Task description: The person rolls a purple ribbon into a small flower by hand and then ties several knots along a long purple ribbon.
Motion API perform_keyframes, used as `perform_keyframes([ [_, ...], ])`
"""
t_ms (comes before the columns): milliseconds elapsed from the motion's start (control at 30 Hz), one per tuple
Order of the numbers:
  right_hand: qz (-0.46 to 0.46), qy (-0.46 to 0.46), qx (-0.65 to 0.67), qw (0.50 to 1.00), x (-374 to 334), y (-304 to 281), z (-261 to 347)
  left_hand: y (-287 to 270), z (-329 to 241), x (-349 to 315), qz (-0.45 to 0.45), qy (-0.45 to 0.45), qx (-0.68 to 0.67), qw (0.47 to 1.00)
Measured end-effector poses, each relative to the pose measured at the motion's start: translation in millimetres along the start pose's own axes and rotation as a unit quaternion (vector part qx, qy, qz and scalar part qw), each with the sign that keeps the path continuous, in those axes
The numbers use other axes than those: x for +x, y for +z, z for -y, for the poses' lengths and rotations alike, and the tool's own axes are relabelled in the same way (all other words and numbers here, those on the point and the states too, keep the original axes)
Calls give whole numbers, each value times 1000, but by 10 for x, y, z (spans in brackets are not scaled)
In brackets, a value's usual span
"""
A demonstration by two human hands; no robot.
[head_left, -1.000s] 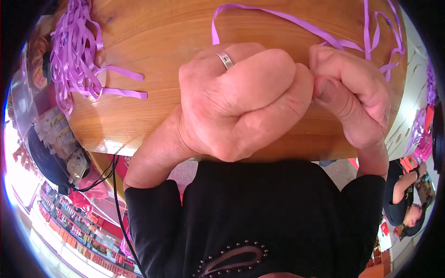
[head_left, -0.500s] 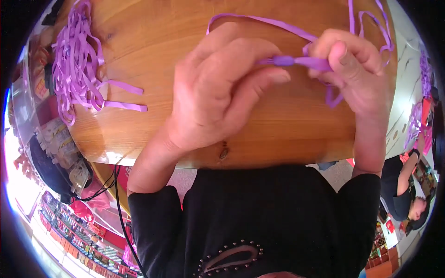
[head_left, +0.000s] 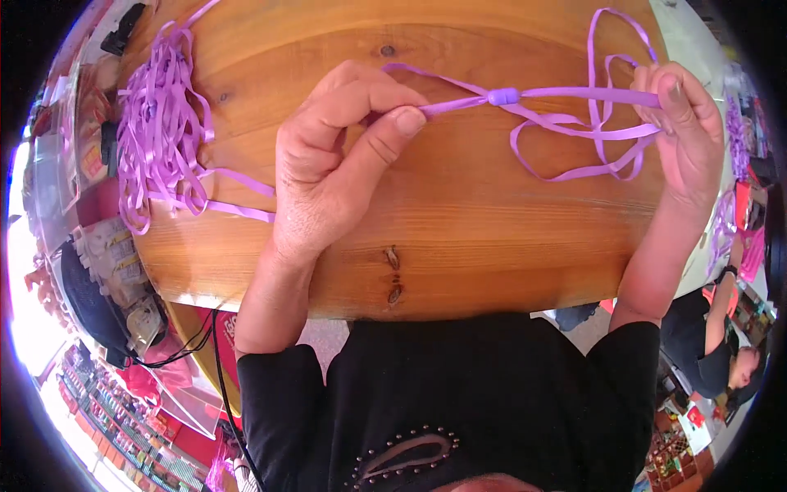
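Between my hands, over the wooden table [head_left: 475,254], a purple ribbon lanyard [head_left: 574,93] is stretched out sideways. My left hand [head_left: 332,164] pinches its ribbon between thumb and forefinger. My right hand [head_left: 689,135] is closed on the ribbon at the other side. A purple plastic connector [head_left: 502,97] sits on the taut stretch, nearer my left hand and touched by neither. Loose loops of the lanyard lie on the table beside and beyond my right hand.
A heap of purple lanyards [head_left: 164,123] lies at the table's left, two ends reaching toward my left wrist. Black cables [head_left: 217,353] hang by the near left edge. At the right, another person [head_left: 705,340] in black is near more purple ribbons [head_left: 721,225].
My hands have moved apart, left hand leftward and right hand rightward. The ribbon between them is now longer and straighter, and the connector stands clear of my fingers.
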State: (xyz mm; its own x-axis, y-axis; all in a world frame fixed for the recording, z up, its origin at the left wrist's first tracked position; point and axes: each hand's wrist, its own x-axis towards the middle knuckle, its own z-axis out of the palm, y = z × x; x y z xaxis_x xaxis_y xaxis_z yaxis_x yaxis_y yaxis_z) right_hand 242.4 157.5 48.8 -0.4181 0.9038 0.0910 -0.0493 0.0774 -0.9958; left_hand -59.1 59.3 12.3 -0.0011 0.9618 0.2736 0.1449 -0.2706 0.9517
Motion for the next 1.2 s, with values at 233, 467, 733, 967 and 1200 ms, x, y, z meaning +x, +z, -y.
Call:
perform_keyframes([
  [233,6,-46,56,997,-32,-228,229,-104,34,12,19,-113,-12,993],
  [467,53,2,276,960,-38,-722,402,15,92,62,8,-3,-68,998],
  [733,-236,51,-596,766,91,-894,18,11,228,28,-88,-79,-37,992],
  [967,-208,-52,-536,816,52,-843,23,-135,56,88,-89,83,211,970],
  [1200,-131,-82,-585,796,79,-555,-13,-1144,-107,150,-254,167,472,828],
])
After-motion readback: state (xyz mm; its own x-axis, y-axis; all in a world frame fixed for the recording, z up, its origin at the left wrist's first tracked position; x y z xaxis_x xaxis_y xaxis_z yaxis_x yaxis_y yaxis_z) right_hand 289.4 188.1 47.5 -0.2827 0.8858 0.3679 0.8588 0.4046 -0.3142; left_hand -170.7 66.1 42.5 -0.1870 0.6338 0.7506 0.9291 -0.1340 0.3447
